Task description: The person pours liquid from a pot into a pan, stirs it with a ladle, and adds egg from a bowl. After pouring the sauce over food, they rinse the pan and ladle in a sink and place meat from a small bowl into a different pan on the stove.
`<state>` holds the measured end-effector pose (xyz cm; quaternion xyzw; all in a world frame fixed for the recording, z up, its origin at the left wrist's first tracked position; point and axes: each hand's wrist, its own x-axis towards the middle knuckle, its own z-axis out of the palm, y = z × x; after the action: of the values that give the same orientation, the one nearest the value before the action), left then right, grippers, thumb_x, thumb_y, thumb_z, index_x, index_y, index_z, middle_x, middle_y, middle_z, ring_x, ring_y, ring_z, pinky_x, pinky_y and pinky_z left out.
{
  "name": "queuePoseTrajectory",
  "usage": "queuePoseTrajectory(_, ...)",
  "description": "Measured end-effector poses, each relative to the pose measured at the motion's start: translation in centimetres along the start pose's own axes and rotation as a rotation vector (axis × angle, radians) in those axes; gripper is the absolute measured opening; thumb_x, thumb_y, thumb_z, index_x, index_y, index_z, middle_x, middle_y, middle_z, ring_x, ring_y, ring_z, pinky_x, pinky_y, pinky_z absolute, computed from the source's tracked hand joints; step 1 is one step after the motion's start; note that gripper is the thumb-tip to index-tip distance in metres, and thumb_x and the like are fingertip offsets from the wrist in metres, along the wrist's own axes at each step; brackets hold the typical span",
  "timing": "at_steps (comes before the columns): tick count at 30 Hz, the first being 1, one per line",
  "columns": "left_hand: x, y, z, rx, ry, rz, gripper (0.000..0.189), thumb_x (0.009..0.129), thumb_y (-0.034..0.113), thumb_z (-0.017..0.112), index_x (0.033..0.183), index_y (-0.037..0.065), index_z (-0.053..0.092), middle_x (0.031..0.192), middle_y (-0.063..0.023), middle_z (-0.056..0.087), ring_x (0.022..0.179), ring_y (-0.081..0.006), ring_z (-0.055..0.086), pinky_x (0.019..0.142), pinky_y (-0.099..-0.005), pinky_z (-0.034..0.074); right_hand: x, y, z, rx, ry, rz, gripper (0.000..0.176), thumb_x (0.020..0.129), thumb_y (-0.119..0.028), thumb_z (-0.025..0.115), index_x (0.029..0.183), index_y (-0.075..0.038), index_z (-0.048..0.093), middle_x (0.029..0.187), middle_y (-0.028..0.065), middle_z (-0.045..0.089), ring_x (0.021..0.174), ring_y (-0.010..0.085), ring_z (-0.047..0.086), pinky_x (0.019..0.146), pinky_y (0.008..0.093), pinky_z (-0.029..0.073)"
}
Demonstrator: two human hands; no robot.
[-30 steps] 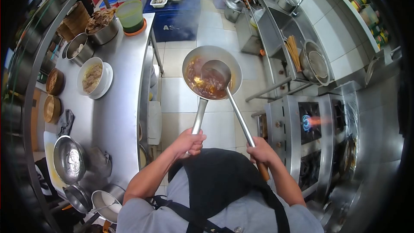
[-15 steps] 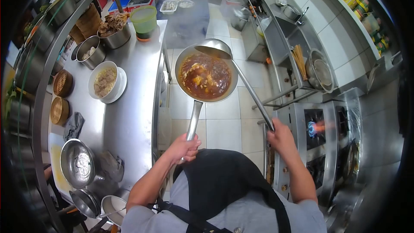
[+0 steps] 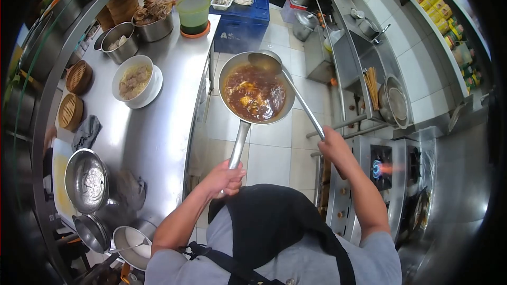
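My left hand is wrapped round the long metal handle of a frying pan, which it holds up over the floor in front of me. Brown, glossy sauce with pale and orange bits fills the pan. In my right hand is the handle of a steel ladle; its bowl rests over the far rim of the pan, partly in the sauce. On the steel table to the left stands a white bowl of noodles topped with meat pieces, on a white plate.
A steel worktable runs along my left, bearing pots, bamboo steamers and a green tub. To the right, a gas stove has a lit burner with a flame. A blue box holding dishes stands ahead.
The ladle's bowl has tipped and lowered toward the sauce, and my right hand has moved up and left. Steam over the pan has thinned. The camera view has shifted slightly.
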<state>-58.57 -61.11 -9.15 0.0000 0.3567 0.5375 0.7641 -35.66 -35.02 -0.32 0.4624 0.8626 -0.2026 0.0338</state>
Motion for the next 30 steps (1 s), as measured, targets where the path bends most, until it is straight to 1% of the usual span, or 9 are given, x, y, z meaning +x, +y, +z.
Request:
queuePoseTrajectory(4,0.0,-0.2,-0.1,0.007,0.006,-0.018,0.018,0.093,0.003,0.058,0.09,0.013,0.042,0.064,0.0048,0.031,0.046,-0.0039,0.026,0.037,-0.0211,0.021,0.6,-0.9,0.0,-0.032,-0.062,-0.073,0.02,0.08,-0.004,0.056,0.096,0.005,0.05,0.091,0.0318,0.062,0.091,0.0497,0.059,0.08,0.0527,0.047)
queuePoseTrajectory(7,0.1,-0.1,-0.3,0.009,0.0,-0.041,0.018,0.093,0.003,0.058,0.09,0.012,0.043,0.064,0.0049,0.03,0.046,-0.0038,0.026,0.037,-0.0209,0.021,0.7,-1.1,-0.3,-0.049,-0.163,-0.056,0.021,0.079,-0.004,0.056,0.098,0.004,0.05,0.089,0.0315,0.062,0.09,0.0493,0.059,0.08,0.0523,0.048)
queuePoseTrajectory(12,0.1,0.0,-0.7,0.009,0.015,-0.043,0.018,0.092,0.003,0.058,0.091,0.012,0.043,0.063,0.0051,0.03,0.046,-0.0037,0.026,0.036,-0.0208,0.021,-0.9,0.8,-0.8,-0.154,-0.246,-0.167,0.021,0.079,-0.003,0.057,0.099,0.0,0.051,0.084,0.0282,0.063,0.087,0.0468,0.061,0.077,0.0529,0.048)
queuePoseTrajectory(16,0.3,-0.4,-1.2,-0.015,0.013,-0.038,0.02,0.092,0.004,0.059,0.087,0.012,0.042,0.062,0.0044,0.032,0.044,-0.0053,0.027,0.036,-0.023,0.022,-3.6,-0.5,-4.3,-0.251,-0.247,-0.113,0.022,0.08,-0.003,0.058,0.101,-0.003,0.051,0.083,0.0271,0.063,0.086,0.0454,0.061,0.076,0.054,0.048)
queuePoseTrajectory(19,0.3,-0.9,-1.4,-0.008,0.034,-0.021,0.019,0.092,0.003,0.058,0.089,0.013,0.042,0.061,0.0041,0.032,0.044,-0.0054,0.027,0.036,-0.023,0.022,-5.2,1.1,-6.1,-0.326,-0.141,-0.188,0.026,0.075,-0.006,0.061,0.098,-0.005,0.049,0.076,0.0251,0.061,0.081,0.0488,0.059,0.072,0.0561,0.047)
queuePoseTrajectory(21,-0.1,-1.0,-1.0,-0.004,0.048,-0.011,0.02,0.092,0.002,0.058,0.089,0.013,0.041,0.061,0.004,0.032,0.043,-0.0055,0.027,0.036,-0.0231,0.022,-6.4,1.6,-6.6,-0.389,-0.12,-0.039,0.026,0.076,-0.007,0.061,0.098,-0.004,0.047,0.073,0.024,0.061,0.078,0.0492,0.058,0.071,0.0573,0.045)
queuePoseTrajectory(22,-0.2,-0.9,-0.7,0.002,0.061,-0.001,0.02,0.092,0.001,0.057,0.09,0.013,0.041,0.061,0.0039,0.032,0.043,-0.0055,0.027,0.036,-0.0232,0.021,-6.6,1.7,-6.7,-0.387,-0.116,-0.039,0.026,0.076,-0.007,0.061,0.098,-0.004,0.047,0.073,0.024,0.061,0.078,0.0492,0.058,0.071,0.0573,0.045)
queuePoseTrajectory(25,-0.4,-0.9,-0.3,0.017,0.045,0.025,0.021,0.092,0.001,0.056,0.09,0.013,0.039,0.061,0.0037,0.032,0.043,-0.0057,0.027,0.037,-0.0238,0.02,-7.0,2.0,-6.5,-0.222,-0.039,-0.039,0.023,0.077,-0.007,0.06,0.096,-0.003,0.047,0.075,0.0249,0.061,0.08,0.0491,0.058,0.071,0.0556,0.045)
queuePoseTrajectory(30,-0.5,-0.9,-0.1,0.046,0.047,0.043,0.021,0.093,0.001,0.055,0.089,0.013,0.038,0.061,0.0038,0.031,0.043,-0.0055,0.027,0.037,-0.0238,0.019,-3.9,1.5,-4.3,0.094,-0.028,0.002,0.021,0.077,-0.007,0.057,0.097,0.001,0.054,0.081,0.0247,0.061,0.082,0.0421,0.06,0.073,0.0453,0.048)
